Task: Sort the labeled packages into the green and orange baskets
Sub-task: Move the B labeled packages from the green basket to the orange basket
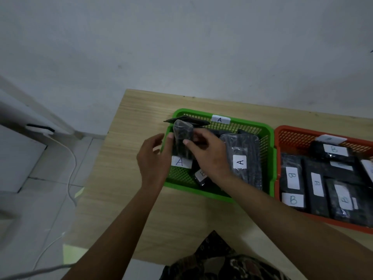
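Note:
A green basket (270,138) tagged "A" stands on the wooden table, with an orange basket (279,136) tagged "B" to its right. Both of my hands hold one black wrapped package (181,136) labeled "A" upright over the green basket's left side. My left hand (155,158) grips its left edge, my right hand (207,152) pinches its right edge. Inside the green basket lie a large "A" package (242,158), a flat black one (187,120) at the back, and a small "B" package (201,175) partly hidden under my right wrist. The orange basket holds several "B" packages (292,178).
The table's left edge (113,138) drops to a tiled floor with white cables (70,174) and a white cabinet (18,158). A grey wall rises behind the table. Bare wood (181,219) lies between the baskets and my body.

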Tool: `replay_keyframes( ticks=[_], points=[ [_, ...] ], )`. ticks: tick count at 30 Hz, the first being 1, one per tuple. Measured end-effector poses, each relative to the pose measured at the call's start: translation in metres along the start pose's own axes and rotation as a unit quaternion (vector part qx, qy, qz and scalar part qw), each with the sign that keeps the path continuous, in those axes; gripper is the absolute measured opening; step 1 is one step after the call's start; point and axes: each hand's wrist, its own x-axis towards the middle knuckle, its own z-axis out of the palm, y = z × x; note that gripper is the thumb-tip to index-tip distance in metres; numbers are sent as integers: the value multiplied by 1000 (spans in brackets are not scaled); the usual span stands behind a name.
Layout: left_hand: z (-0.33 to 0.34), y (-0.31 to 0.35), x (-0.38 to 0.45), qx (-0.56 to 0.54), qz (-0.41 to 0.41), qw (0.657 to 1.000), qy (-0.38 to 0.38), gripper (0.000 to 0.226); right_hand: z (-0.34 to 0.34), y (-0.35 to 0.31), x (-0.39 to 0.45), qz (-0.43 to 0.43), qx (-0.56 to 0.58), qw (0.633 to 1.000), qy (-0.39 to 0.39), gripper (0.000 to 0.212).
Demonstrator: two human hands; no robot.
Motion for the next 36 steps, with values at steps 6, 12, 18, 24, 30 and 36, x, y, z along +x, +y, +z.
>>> replay_keyframes(
  ticks=[6,12,18,24,30,36],
  points=[
    [-8,43,-21,-235,-166,932,-223,68,-35,4,-9,-315,-190,926,80,28],
    [-3,40,-28,-325,-242,875,-264,29,-51,17,-24,-347,-212,913,31,28],
    [-1,35,-29,-368,-269,835,-309,26,-63,3,-25,73,52,988,122,45],
    [32,44,-49,-268,-234,834,-421,30,-86,7,-20,246,260,929,96,48],
    [95,73,-98,-112,-162,882,-429,36,-165,29,-41,187,230,938,178,46],
    [169,99,-167,0,12,898,-440,53,-266,60,-76,198,211,914,284,48]
  ],
)
